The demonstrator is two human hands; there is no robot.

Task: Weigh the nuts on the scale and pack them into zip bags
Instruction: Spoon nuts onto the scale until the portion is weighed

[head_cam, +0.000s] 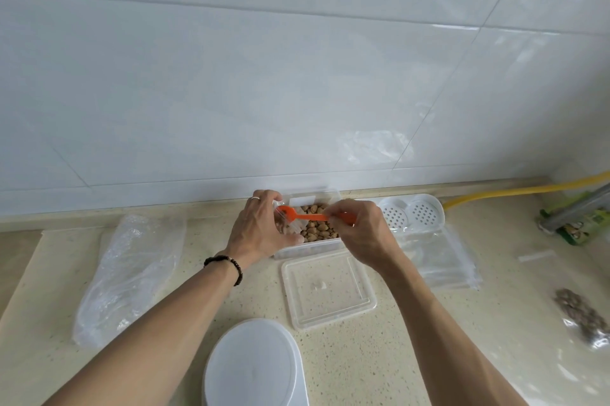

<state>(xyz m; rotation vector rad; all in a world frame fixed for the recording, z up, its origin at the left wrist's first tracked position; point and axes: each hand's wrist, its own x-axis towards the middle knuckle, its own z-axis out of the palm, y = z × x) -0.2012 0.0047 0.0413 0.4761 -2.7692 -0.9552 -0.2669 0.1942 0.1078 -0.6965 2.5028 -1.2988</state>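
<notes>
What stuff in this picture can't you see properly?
- Small zip bag, head view: mostly behind the left hand, so how full it is stays hidden.
- Scale: the bottom edge cuts it off; no display shows.
- Spoon: its handle end sits inside the right hand.
- Green packet: a grey bar crosses it; print too small.

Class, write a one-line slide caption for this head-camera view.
Right hand tips an orange spoon into a small zip bag held by the left hand over the nut container.
</notes>
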